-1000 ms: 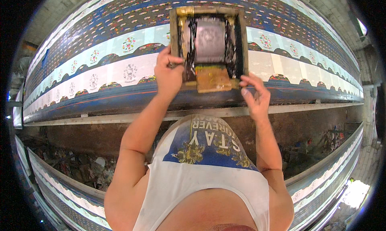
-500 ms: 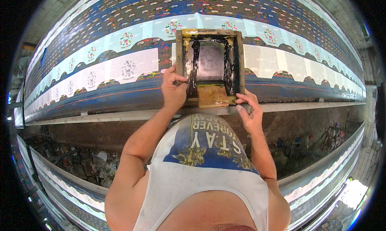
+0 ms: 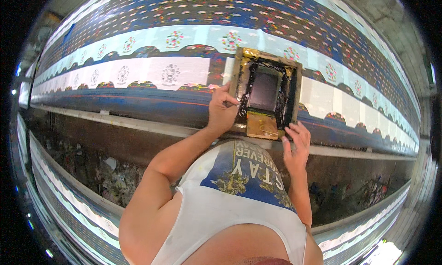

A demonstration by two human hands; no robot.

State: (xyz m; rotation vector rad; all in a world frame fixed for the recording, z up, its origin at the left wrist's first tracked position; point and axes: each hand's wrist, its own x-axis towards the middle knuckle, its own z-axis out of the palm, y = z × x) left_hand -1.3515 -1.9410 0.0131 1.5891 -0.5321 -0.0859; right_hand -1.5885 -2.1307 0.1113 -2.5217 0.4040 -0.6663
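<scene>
Frame [image 3: 298, 87] held right of centre, at counter [image 3: 154, 101] edge.
Left edge pinched in left hand's [image 3: 222, 112] grip; lower right corner met by right hand [image 3: 297, 147], grip part-open, hold cannot be told.

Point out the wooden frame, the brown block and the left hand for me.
Wooden frame [image 3: 298, 91], head view: its right rim.
Brown block [image 3: 262, 125], head view: middle of its face.
Left hand [image 3: 221, 110], head view: back of the hand.
</scene>
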